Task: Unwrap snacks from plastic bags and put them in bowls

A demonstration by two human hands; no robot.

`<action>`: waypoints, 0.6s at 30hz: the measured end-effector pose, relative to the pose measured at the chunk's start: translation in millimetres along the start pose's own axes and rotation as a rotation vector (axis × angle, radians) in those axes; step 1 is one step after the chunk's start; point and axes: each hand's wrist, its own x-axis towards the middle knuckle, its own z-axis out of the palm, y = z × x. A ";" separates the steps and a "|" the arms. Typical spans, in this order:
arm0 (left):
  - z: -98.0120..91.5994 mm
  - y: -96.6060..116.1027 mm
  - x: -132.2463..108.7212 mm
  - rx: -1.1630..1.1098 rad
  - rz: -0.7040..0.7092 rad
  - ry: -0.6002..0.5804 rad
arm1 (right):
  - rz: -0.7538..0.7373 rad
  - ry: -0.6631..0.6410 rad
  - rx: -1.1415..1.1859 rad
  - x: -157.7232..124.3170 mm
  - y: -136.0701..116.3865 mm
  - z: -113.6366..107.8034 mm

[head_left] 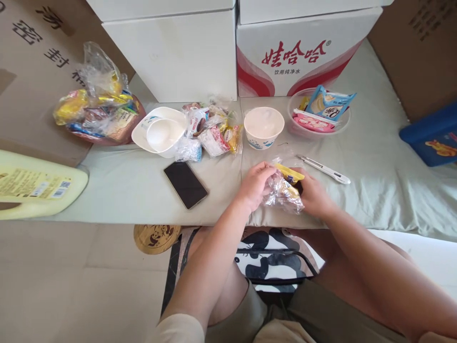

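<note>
My left hand (254, 186) is closed on a crinkled clear plastic bag (282, 200) near the front edge of the cloth-covered surface. A yellow snack packet (290, 174) with dark lettering sticks out at the top of the bag. My right hand (314, 191) grips the packet's right end, its fingers partly hidden behind it. A white utility knife (324, 169) lies just beyond the right hand. Behind my hands stands a white paper bowl (264, 128). Left of that bowl is a pile of wrapped snacks (214, 131).
A clear round tub (345, 125) holds blue and pink packets. A black phone (185, 185) lies left of my hands. White bowls (143, 131) and a heaped snack basket (139, 119) stand farther left. White cartons (171, 57) line the back; a blue container (432, 133) is at right.
</note>
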 end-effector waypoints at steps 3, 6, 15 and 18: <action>-2.2 6.3 4.7 0.107 0.032 0.099 | 0.049 -0.025 0.081 2.4 0.4 -7.2; -7.4 13.9 7.6 0.158 0.120 0.193 | 0.175 0.000 0.165 0.4 3.5 -9.3; -18.5 29.6 3.2 0.210 0.312 0.232 | 0.359 0.525 0.606 7.7 -11.6 -10.7; -20.2 30.3 1.7 0.252 0.320 0.197 | 0.260 0.517 0.406 17.5 -25.5 -21.4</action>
